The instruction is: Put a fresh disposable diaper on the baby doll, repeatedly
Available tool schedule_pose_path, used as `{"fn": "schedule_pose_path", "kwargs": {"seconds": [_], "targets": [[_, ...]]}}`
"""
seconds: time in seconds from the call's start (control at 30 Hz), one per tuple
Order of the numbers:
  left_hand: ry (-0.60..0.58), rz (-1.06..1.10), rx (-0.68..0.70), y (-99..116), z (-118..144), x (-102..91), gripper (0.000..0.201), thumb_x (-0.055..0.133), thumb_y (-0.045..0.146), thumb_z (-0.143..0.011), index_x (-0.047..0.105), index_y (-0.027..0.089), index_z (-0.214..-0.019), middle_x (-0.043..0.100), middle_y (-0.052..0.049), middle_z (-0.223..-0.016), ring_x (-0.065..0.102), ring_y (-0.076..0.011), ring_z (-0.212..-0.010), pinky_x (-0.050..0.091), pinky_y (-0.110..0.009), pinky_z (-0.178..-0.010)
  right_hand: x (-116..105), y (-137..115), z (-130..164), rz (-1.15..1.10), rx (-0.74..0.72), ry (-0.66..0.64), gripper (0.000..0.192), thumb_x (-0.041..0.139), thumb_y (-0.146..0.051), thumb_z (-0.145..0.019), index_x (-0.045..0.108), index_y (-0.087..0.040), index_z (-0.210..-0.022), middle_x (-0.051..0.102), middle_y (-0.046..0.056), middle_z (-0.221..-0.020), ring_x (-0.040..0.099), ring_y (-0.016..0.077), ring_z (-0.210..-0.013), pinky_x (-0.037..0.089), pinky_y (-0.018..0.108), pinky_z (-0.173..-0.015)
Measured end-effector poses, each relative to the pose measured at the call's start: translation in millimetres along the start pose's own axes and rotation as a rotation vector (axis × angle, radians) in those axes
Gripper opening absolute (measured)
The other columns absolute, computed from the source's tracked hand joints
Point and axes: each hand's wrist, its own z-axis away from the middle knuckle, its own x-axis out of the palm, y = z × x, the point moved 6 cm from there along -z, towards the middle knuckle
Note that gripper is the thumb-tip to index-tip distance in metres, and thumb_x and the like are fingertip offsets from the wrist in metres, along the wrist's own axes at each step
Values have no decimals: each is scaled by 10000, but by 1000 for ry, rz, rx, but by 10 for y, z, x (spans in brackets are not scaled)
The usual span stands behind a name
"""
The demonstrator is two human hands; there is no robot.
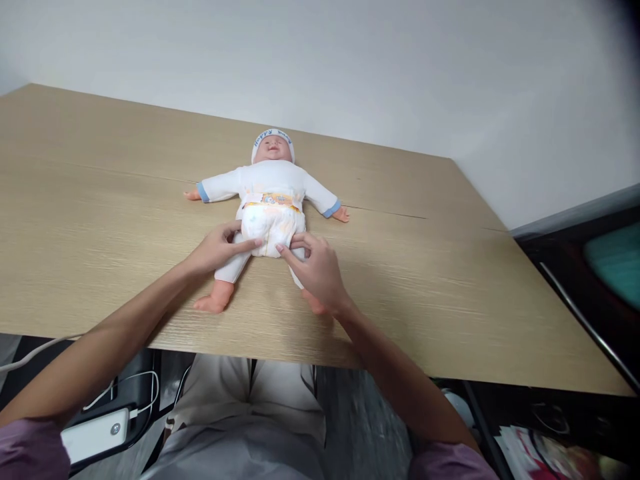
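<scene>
A baby doll lies face up on the wooden table with its arms spread and its legs towards me. It wears a white outfit with blue cuffs and a white cap with blue lettering. Around its hips is a white diaper with an orange patterned waistband. My left hand grips the diaper's leg edge on the left, thumb on the front and fingers partly hidden beside the doll's hip. On the other side, my right hand pinches the opposite leg edge between thumb and fingers, covering part of that leg.
The wooden table has a thin seam across it and meets a white wall behind. A white power bank with a cable sits below the front edge at left. A dark object stands along the right edge.
</scene>
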Motion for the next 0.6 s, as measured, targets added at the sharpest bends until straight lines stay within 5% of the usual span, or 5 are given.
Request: {"fn": "schedule_pose_path", "kwargs": {"seconds": [0.17, 0.4, 0.6], "targets": [[-104, 228, -156, -11, -62, -14, 534, 971, 564, -848, 846, 193, -1212, 843, -135, -1262, 800, -300, -1080, 642, -384, -871, -22, -1, 10, 33, 42, 40, 274, 834, -535, -977, 790, -265, -992, 868, 54, -994, 702, 291, -935, 531, 439, -901], [-108, 310, -158, -45, -172, 4, 654, 1033, 529, -772, 820, 182, -1284, 832, -151, -1347, 810, -309, -1154, 673, -404, -962, 63, -5, -187, -51, 61, -87, 330, 791, -571, -999, 831, -262, -890, 870, 30, -937, 754, 267, -866, 522, 394, -827], [-102, 285, -132, -58, -101, 15, 658, 986, 552, -842, 797, 189, -1357, 808, -142, -1420, 768, -330, -1289, 641, -398, -1055, -7, 6, -115, 84, 6, -8, 333, 783, -568, -1025, 871, -268, -912, 863, 38, -917, 718, 268, -858, 518, 406, -859]]}}
